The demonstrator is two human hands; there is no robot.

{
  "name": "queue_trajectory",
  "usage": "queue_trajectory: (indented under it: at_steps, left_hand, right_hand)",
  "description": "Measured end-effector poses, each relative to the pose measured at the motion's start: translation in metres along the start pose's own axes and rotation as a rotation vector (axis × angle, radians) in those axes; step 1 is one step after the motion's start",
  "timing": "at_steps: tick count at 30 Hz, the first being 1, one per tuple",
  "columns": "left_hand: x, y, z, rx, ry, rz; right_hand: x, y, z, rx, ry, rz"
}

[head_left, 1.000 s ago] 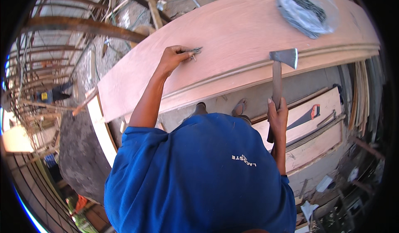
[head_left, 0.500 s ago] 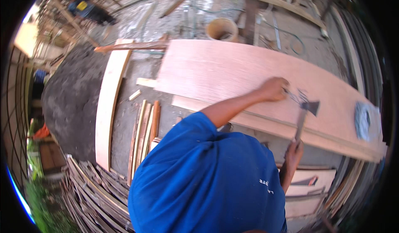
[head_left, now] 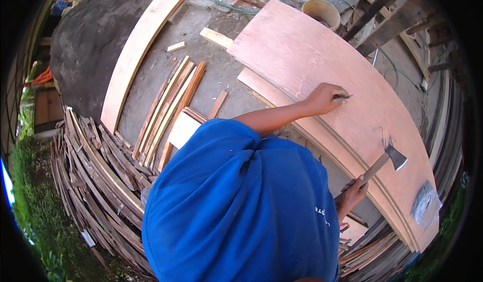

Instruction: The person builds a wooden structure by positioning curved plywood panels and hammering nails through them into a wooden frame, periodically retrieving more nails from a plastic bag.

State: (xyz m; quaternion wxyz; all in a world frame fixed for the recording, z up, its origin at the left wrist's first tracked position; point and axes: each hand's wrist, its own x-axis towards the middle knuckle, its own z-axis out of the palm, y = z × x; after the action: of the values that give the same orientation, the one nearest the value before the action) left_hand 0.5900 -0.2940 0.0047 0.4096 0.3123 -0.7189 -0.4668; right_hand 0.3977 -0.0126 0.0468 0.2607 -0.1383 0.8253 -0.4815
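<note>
The 2 hands are well apart here: the left hand pinches a few dark nails over the panel, while the right hand is clamped round the handle of the hatchet. That steel head shows over the panel, blade to the right, just beside some loose nails, and there's the clear bag lying at the panel's right end

- Plywood sheet: pinkish, lying flat.
- Hatchet: we hold its wooden handle; dark head over the sheet, bright edge facing right.
- Loose nails: thin, dark, beside the hatchet head.
- Held nails: mostly hidden in our grip.
</note>
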Motion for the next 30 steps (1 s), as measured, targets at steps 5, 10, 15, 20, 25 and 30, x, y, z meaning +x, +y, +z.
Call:
queue_trajectory:
  at_steps: [5, 10, 15, 20, 25, 30]
  left_hand:
    - [-0.051, -0.005, -0.065, 0.102, 0.111, -0.114]
    - [-0.094, -0.002, -0.137, 0.168, 0.268, -0.257]
    - [-0.088, -0.013, -0.210, 0.274, 0.258, -0.342]
    - [-0.098, -0.077, -0.303, 0.290, 0.240, -0.349]
    - [-0.063, -0.077, -0.325, 0.216, 0.025, -0.253]
    - [-0.057, -0.109, -0.334, 0.074, -0.149, -0.148]
  right_hand:
    - [-0.005, -0.010, 0.029, 0.001, -0.200, -0.060]
    - [-0.027, -0.015, 0.063, -0.019, -0.417, 0.012]
    - [-0.042, 0.004, 0.076, -0.162, -0.526, -0.005]
    - [-0.056, 0.009, 0.104, -0.253, -0.403, -0.296]
    - [-0.099, -0.003, 0.141, -0.299, -0.198, -0.229]
    - [-0.151, -0.007, 0.196, -0.270, 0.044, -0.138]
